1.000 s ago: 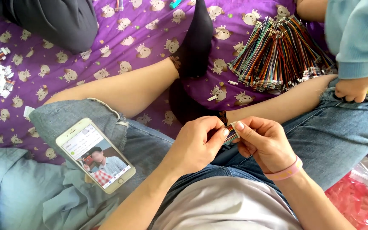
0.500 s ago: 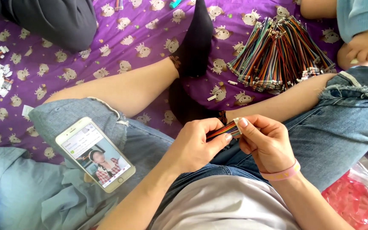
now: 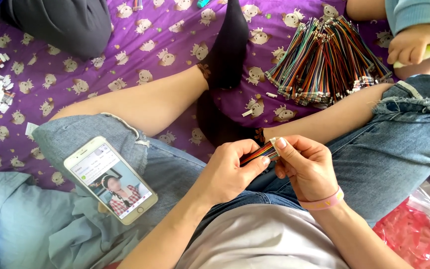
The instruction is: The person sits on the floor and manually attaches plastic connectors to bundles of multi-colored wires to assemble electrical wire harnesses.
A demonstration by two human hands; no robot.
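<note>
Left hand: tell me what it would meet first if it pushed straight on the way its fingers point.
Probably the right hand, close ahead; both pinch the same small bundle of coloured wires, left hand pointing rightward.

Location: a home, used for piecework done seated on a soft surface. Evidence: a purple bedsheet (image 3: 165,45) printed with cartoon animals, a phone (image 3: 110,180) resting on the person's thigh, a pile of coloured wire bundles (image 3: 327,62), and a small child's hand (image 3: 413,45) nearby.
</note>
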